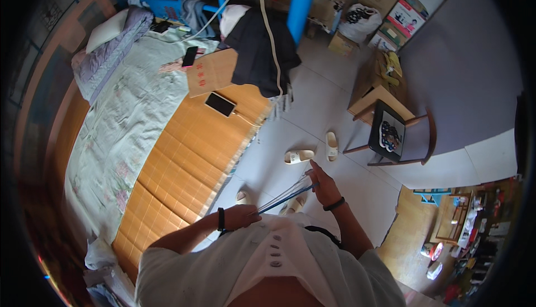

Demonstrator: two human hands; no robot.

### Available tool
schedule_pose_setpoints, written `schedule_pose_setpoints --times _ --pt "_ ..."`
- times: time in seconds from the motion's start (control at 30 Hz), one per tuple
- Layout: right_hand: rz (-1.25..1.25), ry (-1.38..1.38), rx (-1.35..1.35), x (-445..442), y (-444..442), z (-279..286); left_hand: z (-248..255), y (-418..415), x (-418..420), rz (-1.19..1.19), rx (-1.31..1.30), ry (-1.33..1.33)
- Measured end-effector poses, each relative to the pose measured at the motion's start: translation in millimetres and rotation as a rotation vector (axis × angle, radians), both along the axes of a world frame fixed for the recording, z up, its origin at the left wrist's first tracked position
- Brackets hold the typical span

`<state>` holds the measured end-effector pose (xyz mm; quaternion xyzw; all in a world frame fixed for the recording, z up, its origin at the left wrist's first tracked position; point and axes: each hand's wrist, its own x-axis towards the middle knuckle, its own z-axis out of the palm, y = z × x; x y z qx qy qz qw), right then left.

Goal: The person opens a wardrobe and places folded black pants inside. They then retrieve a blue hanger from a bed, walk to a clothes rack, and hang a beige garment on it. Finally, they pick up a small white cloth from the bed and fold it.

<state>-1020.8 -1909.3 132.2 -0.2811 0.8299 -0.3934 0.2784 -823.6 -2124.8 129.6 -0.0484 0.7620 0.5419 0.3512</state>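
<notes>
In front of my waist I hold a bundle of thin blue and pale strands, stretched between both hands. They look like cords or coated wires; which, I cannot tell. My left hand is closed around the lower left end, close to my shirt. At the upper right end, my right hand grips the strands, with its fingers pointing away from me. Dark bands circle both wrists. Below the strands, light-coloured footwear shows on my feet, partly hidden by my shirt.
To the left stands a bed with a bamboo mat, a pale sheet, a tablet, a phone and cardboard. Two loose slippers lie on the tiles. A chair holds shoes. Nearby are a blue post and a hanging cord.
</notes>
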Motion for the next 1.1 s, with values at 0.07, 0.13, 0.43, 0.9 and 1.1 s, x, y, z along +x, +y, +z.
schedule_pose_setpoints --times 0.07,0.13,0.43,0.9,1.1 --pt "-0.036 0.118 -0.043 -6 50 -8 2 23 -29 -0.197 0.003 0.064" --pt "-0.104 0.172 -0.081 -11 101 -11 -4 54 -59 -0.299 0.028 0.145" --pt "-0.514 0.555 0.062 -70 320 20 48 244 -224 -0.612 0.07 -0.126" --pt "-0.447 1.137 0.813 -148 539 97 72 494 -410 -0.993 0.179 -0.471" --pt "-0.319 1.215 0.558 -190 561 93 48 591 -464 -1.107 0.305 -0.381"
